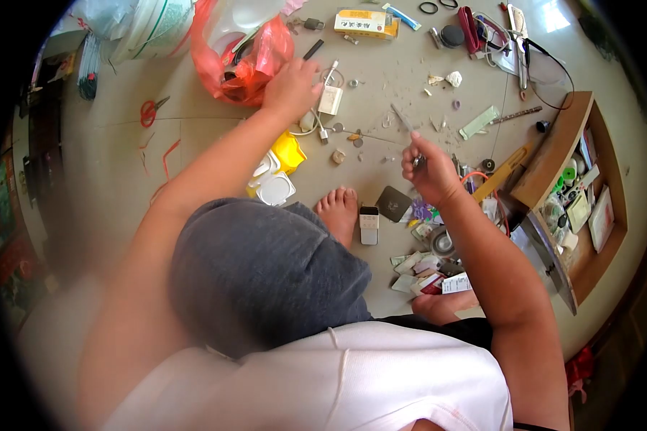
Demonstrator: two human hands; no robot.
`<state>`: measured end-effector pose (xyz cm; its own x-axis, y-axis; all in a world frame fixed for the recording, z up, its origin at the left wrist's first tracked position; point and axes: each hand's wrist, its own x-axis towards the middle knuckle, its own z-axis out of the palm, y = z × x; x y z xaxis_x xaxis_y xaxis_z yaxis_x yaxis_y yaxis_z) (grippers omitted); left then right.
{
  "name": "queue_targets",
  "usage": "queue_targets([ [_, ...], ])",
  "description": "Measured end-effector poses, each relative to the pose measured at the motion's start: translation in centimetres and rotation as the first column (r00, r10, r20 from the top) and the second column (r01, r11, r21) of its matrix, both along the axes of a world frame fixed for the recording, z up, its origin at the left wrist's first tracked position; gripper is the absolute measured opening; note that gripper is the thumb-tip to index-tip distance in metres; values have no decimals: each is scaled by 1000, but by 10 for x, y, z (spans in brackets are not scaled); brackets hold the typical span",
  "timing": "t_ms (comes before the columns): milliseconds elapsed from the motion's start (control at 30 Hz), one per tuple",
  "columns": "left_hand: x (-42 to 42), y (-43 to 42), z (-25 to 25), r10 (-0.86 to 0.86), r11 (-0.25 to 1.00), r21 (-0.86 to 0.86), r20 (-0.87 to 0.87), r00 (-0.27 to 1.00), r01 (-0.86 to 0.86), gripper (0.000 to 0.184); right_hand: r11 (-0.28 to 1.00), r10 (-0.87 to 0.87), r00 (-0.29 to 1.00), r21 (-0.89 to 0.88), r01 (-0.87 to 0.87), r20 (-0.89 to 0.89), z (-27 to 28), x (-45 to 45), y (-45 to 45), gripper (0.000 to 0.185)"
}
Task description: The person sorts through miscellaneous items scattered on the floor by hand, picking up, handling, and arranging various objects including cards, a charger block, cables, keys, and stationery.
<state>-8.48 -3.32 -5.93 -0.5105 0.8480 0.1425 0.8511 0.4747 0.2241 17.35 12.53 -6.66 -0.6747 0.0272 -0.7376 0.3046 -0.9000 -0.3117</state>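
Observation:
My left hand [292, 87] is over the floor at the right edge of a red plastic bag [273, 47], fingers partly spread. A short black stick-like piece [313, 49] lies just beyond its fingertips; whether they touch it is unclear. A white charger [330, 100] with a cable is right beside that hand. My right hand [431, 169] is closed around a slim pointed metal tool [402, 117], its tip angled up and left. The fingers hide most of its handle. Below the right hand are a dark square card [394, 204] and a small white-and-black device [369, 225].
Small debris and coins cover the tiled floor. A tipped wooden drawer [589, 194] full of odds and ends stands at the right. Red-handled scissors [149, 113], a yellow pack of wipes [287, 152] and a medicine box [366, 23] lie around. My bare foot [336, 212] is in the middle.

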Motion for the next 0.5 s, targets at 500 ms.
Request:
queue_targets([
  [500, 2, 33, 25, 268, 870, -85, 908, 322, -486, 18, 999, 31, 998, -26, -32, -49, 10, -14, -5, 31],
])
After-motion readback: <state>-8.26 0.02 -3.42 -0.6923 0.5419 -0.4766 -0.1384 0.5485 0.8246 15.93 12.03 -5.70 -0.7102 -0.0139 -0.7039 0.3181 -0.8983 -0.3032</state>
